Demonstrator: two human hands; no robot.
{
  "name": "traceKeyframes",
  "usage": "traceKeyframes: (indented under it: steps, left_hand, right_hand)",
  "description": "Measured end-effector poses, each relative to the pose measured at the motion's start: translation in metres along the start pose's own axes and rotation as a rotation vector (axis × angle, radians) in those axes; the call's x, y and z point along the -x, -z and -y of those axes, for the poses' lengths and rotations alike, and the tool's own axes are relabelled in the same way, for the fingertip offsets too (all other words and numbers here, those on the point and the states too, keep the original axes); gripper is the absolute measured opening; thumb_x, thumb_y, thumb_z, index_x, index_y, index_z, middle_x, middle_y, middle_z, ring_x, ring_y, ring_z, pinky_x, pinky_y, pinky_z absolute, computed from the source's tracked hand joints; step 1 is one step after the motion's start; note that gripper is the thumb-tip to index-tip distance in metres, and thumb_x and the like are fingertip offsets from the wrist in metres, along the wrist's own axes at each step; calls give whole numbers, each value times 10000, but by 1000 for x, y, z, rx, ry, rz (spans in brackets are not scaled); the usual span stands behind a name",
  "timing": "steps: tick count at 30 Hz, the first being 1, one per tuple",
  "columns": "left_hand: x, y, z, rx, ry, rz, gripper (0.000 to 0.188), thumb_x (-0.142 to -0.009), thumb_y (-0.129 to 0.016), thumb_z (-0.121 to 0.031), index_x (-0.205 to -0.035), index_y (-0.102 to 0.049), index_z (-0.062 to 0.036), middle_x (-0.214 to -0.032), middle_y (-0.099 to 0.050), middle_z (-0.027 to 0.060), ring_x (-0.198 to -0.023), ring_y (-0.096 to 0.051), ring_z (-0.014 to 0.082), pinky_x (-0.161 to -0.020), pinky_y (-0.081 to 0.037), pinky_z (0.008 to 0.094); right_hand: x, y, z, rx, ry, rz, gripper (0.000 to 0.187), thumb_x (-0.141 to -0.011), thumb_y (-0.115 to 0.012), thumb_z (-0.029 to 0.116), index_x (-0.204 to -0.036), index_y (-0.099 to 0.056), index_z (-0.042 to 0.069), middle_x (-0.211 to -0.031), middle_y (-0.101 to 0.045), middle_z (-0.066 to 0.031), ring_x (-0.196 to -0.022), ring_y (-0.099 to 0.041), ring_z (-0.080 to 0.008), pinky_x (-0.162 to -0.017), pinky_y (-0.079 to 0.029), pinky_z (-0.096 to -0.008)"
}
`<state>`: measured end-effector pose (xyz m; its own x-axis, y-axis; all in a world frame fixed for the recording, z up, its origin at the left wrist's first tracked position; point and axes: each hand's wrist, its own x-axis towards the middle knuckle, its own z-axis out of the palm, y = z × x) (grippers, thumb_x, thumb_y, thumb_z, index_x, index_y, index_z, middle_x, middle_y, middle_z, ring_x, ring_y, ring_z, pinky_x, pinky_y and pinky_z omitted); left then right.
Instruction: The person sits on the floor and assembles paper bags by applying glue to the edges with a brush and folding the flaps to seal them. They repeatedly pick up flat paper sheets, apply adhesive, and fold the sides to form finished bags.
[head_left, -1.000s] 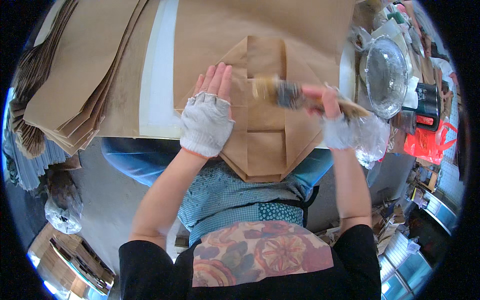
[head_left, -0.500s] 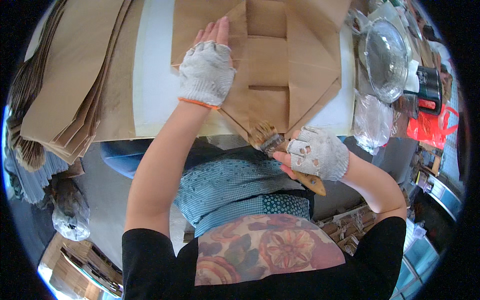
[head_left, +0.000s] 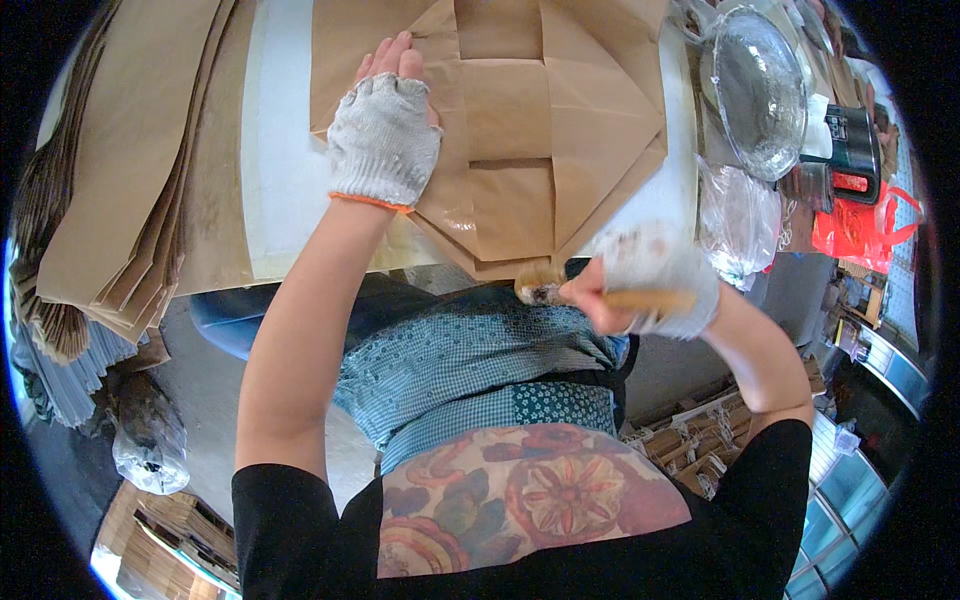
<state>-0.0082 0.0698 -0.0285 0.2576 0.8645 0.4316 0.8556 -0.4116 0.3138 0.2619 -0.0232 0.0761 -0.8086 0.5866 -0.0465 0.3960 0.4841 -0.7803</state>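
Folded brown kraft paper (head_left: 605, 110) lies on a white board (head_left: 285, 150), its pointed near end reaching the table edge. My left hand (head_left: 383, 140), in a white fingerless knit glove, presses flat on the paper's left side with fingers stretched out. A wet, shiny streak shows on the near left flap beside it. My right hand (head_left: 640, 285), gloved too and smeared by motion, grips a brush (head_left: 655, 300) by its wooden handle. The bristles are at the near edge of the paper; whether they touch it I cannot tell.
Stacked brown paper sheets (head_left: 130, 150) lie at the left. On the right stand a clear plastic-lined basin (head_left: 755, 95), a clear plastic bag (head_left: 740, 215), a black mug-like container (head_left: 850, 150) and a red plastic bag (head_left: 865, 230). A blue checked apron (head_left: 470, 360) covers my lap.
The brush has turned so its handle points right, and my right hand has shifted right. The paper and my left hand sit slightly further left in view, as does the whole scene.
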Motion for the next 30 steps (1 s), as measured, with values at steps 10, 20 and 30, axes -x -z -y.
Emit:
traceKeyframes:
  steps: [10, 20, 30]
  left_hand:
    - [28, 24, -19, 8, 85, 72, 479, -816, -565, -55, -1280, -463, 11, -1448, -451, 179, -1308, -469, 376, -1086, -407, 446]
    - [52, 31, -29, 76, 91, 135, 529, -812, -562, -61, -1303, -400, 49, -1465, -381, 229, -1350, -403, 407, -1137, -342, 473]
    - [50, 39, -33, 72, 141, 144, 508, -832, -573, -79, -1297, -422, 62, -1430, -409, 201, -1322, -427, 408, -1094, -386, 465]
  right_hand:
    - [-7, 9, 4, -282, -114, -192, 153, -914, -652, 286, -889, -614, 139, -733, -618, -25, -690, -622, -164, -603, -491, -296]
    - [-105, 30, -59, -515, -639, -807, 245, -915, -664, 316, -838, -679, 84, -722, -676, -32, -592, -615, -90, -521, -488, -243]
    - [-141, 10, -49, 383, 113, -595, 110, -806, -705, 134, -751, -611, 117, -684, -612, -55, -646, -616, -269, -589, -507, -353]
